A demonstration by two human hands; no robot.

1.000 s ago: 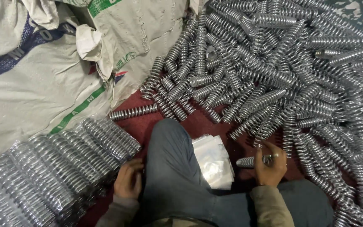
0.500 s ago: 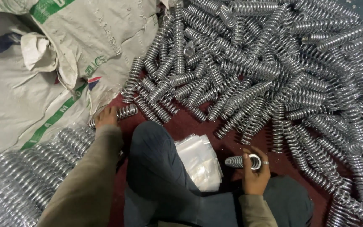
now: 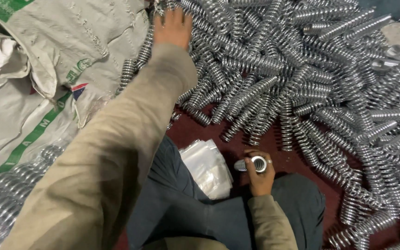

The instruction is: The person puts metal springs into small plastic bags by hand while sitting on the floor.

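On the dark red floor [image 3: 200, 132], the right hand [image 3: 259, 175] is closed around one metal spring [image 3: 252, 164], near a stack of clear plastic bags [image 3: 208, 167]. Far off, the left hand [image 3: 173, 27] lies open, fingers spread on the spring pile [image 3: 302, 78], right of the white sacks [image 3: 47, 69].

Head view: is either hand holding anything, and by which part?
The right hand grips a shiny coiled metal spring around its near open end. The left hand rests on the heap of metal springs; whether it grasps one cannot be told.
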